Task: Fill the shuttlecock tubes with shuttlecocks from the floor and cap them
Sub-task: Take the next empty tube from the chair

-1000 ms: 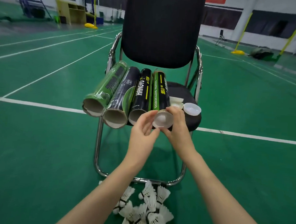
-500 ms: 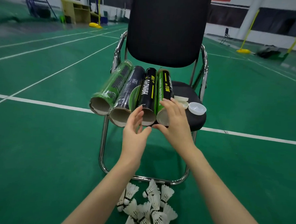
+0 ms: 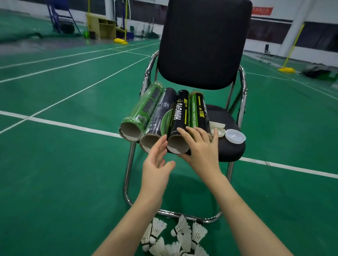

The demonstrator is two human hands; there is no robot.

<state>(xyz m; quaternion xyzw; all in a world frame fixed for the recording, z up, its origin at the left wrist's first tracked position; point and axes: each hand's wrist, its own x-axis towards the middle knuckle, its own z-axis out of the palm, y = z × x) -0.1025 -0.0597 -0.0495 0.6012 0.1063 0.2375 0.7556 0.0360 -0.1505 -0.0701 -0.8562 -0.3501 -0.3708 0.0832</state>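
Head view, tubes: four shuttlecock tubes (image 3: 181, 118) are laid side by side on the chair (image 3: 229, 119), mid-frame, open ends toward the camera.
Right hand (image 3: 201, 149): laid with spread fingers over the near end of the rightmost tube (image 3: 199, 111); a second ago a white cap was pinched there.
Left hand (image 3: 156, 166): held open, fingers straight, just beside the tube mouths, nothing gripped; it has been drawn down and left.
Caps (image 3: 235, 136): seen on the seat, right of the tubes.
Shuttlecocks (image 3: 177, 243): piled on the floor, bottom centre.
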